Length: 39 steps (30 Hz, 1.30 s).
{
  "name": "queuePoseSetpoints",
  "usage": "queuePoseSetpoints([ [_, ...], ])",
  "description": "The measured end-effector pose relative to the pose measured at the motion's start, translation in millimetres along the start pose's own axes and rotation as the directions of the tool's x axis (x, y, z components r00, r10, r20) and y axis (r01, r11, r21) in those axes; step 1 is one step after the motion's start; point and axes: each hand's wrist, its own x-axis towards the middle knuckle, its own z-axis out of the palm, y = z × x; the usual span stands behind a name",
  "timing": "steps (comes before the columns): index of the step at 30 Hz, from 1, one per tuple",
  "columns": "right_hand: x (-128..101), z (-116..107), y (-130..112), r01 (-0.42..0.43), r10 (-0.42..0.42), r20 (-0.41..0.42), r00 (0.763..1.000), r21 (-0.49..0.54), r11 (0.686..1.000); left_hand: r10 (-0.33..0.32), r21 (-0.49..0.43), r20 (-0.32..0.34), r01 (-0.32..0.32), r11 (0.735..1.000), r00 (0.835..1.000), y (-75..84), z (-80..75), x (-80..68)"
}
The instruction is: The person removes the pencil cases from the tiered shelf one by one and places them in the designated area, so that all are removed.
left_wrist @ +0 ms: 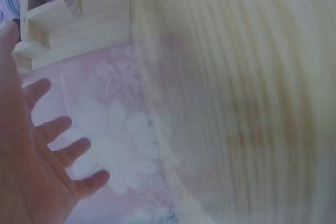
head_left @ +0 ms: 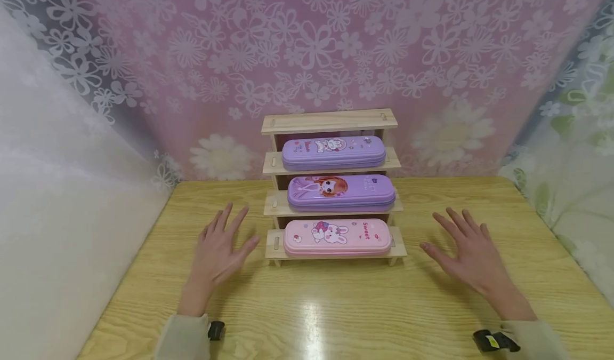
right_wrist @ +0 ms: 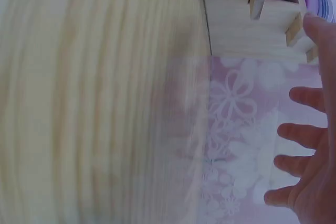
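A stepped wooden rack (head_left: 331, 120) stands at the back of the table with three zippered pencil cases on its tiers. The lowest is a pink pencil case (head_left: 307, 242) with a rabbit and the word "Sweet". Above it lies a purple pencil case (head_left: 360, 192) with a red-haired girl, and higher still a lilac pencil case (head_left: 312, 157) with a small rabbit figure. My left hand (head_left: 218, 250) hovers left of the rack, fingers spread and holding nothing. On the other side my right hand (head_left: 470, 253) is likewise spread, apart from the rack.
The wood-grain table (head_left: 268, 306) runs under both hands. Behind the rack hangs a pink flowered curtain (head_left: 307, 45), with a white sheet (head_left: 62, 189) along the left and a floral sheet (head_left: 571, 189) along the right. Dark straps (head_left: 496, 341) sit at both wrists.
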Motion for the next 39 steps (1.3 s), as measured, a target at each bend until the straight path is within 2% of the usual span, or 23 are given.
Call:
queuePoseSetpoints([
  [4,3.2,7.1,-8.8,0.049,-0.043,-0.067,0.997,0.094,0.994,0.009,-0.171,-0.029,-0.014,0.985,1.0,7.4,5.5,7.5],
  [6,4.8,11.4,-13.4,0.065,-0.056,-0.08,0.995,0.124,0.99,0.011,-0.294,-0.042,-0.023,0.956,0.999,10.9,8.6,12.1],
  [8,6.0,15.4,-18.4,0.072,-0.061,-0.082,0.995,0.146,0.987,0.015,-0.429,-0.049,-0.035,0.903,0.999,14.6,11.8,16.9],
  [11,7.7,20.4,-26.4,0.09,-0.077,-0.085,0.993,0.163,0.982,0.012,-0.605,-0.04,-0.034,0.795,0.999,21.8,14.8,24.7],
  [13,8.7,23.3,-31.6,0.111,-0.096,-0.097,0.991,0.17,0.979,0.004,-0.679,-0.025,-0.02,0.734,1.0,27.3,15.3,30.2],
  [15,9.9,26.3,-35.9,0.137,-0.118,-0.114,0.986,0.174,0.975,-0.006,-0.728,-0.003,0.002,0.685,1.0,33.3,14.1,35.2],
  [21,12.9,35.9,-45.3,0.199,-0.175,-0.143,0.974,0.173,0.965,-0.033,-0.818,0.067,0.074,0.571,0.997,51.4,2.2,44.4],
  [24,13.3,40.0,-49.8,0.207,-0.185,-0.138,0.973,0.168,0.964,-0.059,-0.845,0.103,0.118,0.522,0.993,54.4,3.7,47.8],
  [26,13.9,42.0,-53.1,0.21,-0.189,-0.132,0.973,0.167,0.963,-0.074,-0.857,0.106,0.129,0.499,0.992,51.1,13.7,51.0],
  [28,14.6,43.5,-55.7,0.219,-0.198,-0.135,0.971,0.16,0.963,-0.092,-0.865,0.125,0.154,0.478,0.988,51.8,15.7,52.5],
  [31,15.7,45.0,-57.2,0.234,-0.213,-0.143,0.967,0.152,0.96,-0.11,-0.876,0.135,0.17,0.451,0.985,53.7,16.8,53.9],
  [33,16.5,45.9,-57.6,0.242,-0.221,-0.143,0.965,0.153,0.958,-0.12,-0.883,0.15,0.188,0.43,0.981,58.1,10.7,53.5],
  [39,18.4,47.8,-59.9,0.22,-0.204,-0.104,0.973,0.179,0.959,-0.114,-0.91,0.13,0.164,0.38,0.985,56.6,16.5,55.1],
])
